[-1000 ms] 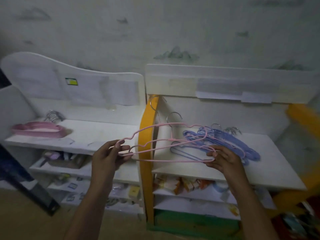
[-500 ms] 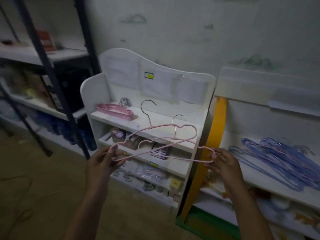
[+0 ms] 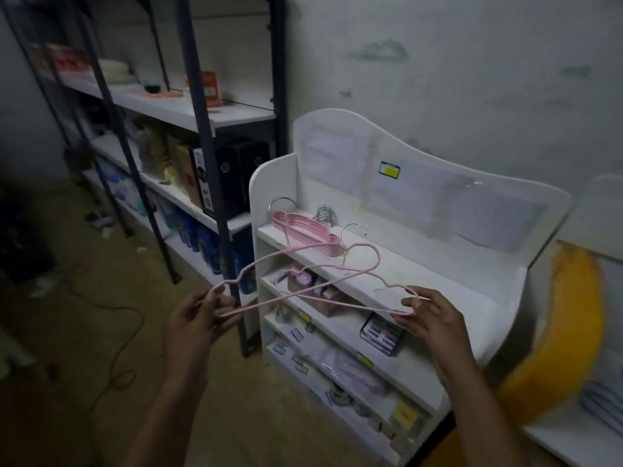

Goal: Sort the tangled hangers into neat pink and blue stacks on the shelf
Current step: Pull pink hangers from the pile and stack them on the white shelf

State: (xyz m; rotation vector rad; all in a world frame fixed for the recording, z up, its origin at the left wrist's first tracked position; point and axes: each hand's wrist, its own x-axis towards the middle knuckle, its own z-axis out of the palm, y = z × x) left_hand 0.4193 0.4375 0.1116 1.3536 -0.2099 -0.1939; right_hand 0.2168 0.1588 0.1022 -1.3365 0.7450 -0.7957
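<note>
Ahead of both hands, white shelf [image 3: 421, 281] carrying pink stack [image 3: 303, 230] — held before it, pink hangers [image 3: 313, 284], left hand [image 3: 199, 318] pinching one end, right hand [image 3: 431, 318] pinching the other.

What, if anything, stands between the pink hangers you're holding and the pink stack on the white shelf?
Nothing visible does. The pink hangers, held by the left hand and right hand, hang just in front of the pink stack, with only open air and bare shelf between.
</note>
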